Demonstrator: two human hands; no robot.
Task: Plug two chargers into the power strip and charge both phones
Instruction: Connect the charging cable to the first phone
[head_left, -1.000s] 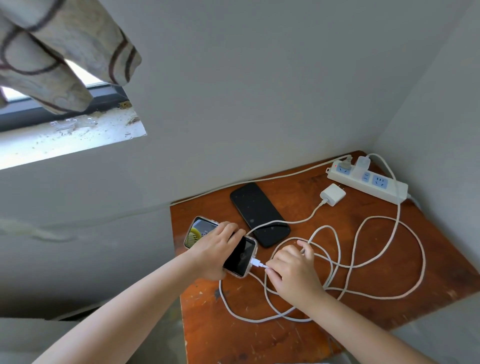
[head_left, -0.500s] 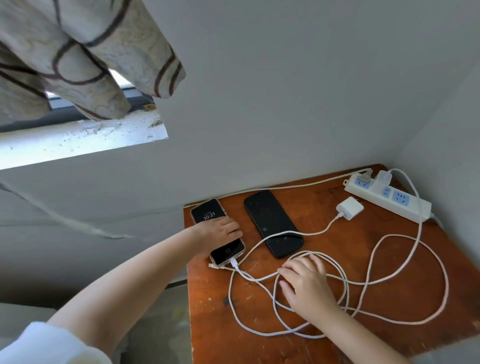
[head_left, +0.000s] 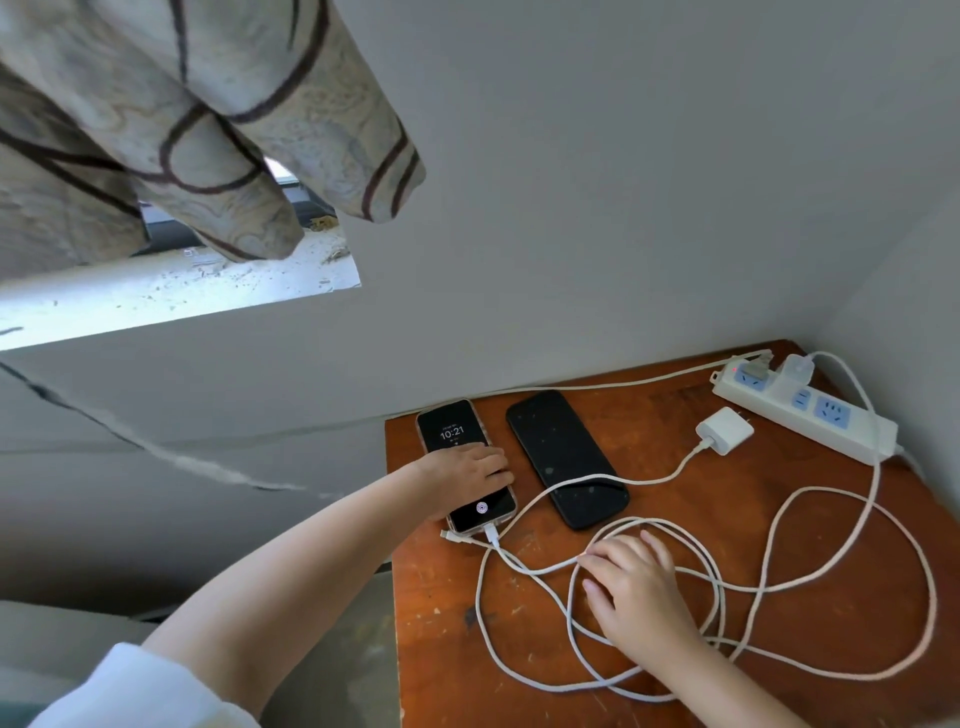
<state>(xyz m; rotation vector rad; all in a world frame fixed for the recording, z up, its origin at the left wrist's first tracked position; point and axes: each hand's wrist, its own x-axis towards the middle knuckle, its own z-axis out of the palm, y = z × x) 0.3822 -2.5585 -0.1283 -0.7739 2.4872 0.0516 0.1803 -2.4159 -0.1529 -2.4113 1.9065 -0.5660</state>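
Note:
A lit phone (head_left: 451, 431) showing 10:21 lies at the table's left edge with a white cable plugged into its near end. My left hand (head_left: 462, 475) rests flat across its middle. Beside it lies a dark phone (head_left: 566, 457) with a cable draped over its near end. My right hand (head_left: 631, 587) lies with fingers spread on the tangle of white cables (head_left: 779, 587). A loose white charger (head_left: 724, 430) lies unplugged near the white power strip (head_left: 810, 418) at the back right, where another charger (head_left: 797, 368) is plugged in.
The brown wooden table (head_left: 519, 665) stands in a corner between grey walls. A free cable end (head_left: 451, 535) lies by the lit phone's near left corner. A patterned curtain (head_left: 208, 119) hangs over a window sill at the upper left.
The left hand has laid the lit phone flat at the table's left edge with the cable in it. The right hand let go of the plug and moved onto the cables.

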